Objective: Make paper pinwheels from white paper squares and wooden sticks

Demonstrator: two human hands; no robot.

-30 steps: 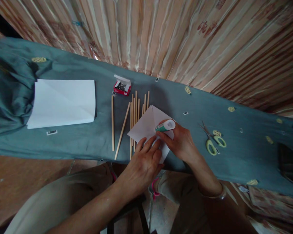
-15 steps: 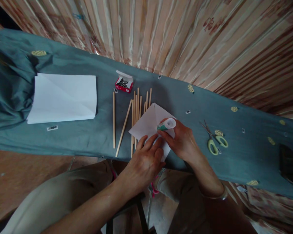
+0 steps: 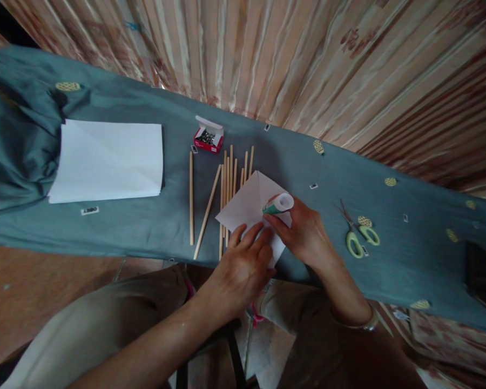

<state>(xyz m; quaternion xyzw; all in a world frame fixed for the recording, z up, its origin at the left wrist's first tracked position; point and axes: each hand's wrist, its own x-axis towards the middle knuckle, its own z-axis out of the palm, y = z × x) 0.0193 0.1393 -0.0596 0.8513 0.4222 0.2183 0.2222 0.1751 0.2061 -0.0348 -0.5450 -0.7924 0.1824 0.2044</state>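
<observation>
Right hand (image 3: pixel 308 237) is closed round a glue stick (image 3: pixel 278 204), thumb and fingers clamped on its green barrel, the white butt end turned up toward the camera. The stick's long axis is tilted, its lower end pointing left and down at the paper (image 3: pixel 247 208), about the middle of the right half; whether the tip actually touches the sheet is hidden by the barrel. The paper is a white square lying cornerwise on the cloth (image 3: pixel 146 227), one corner away from the person, creases crossing it, its left edge over the sticks (image 3: pixel 227 178). Left hand (image 3: pixel 238 270) lies flat and open just left of the right one, fingers spread on the paper's near corner, fingertips close below the glue stick. Both hands are at the paper; the right is the nearer to its centre. Scissors (image 3: pixel 354 235) lie well apart to the right
</observation>
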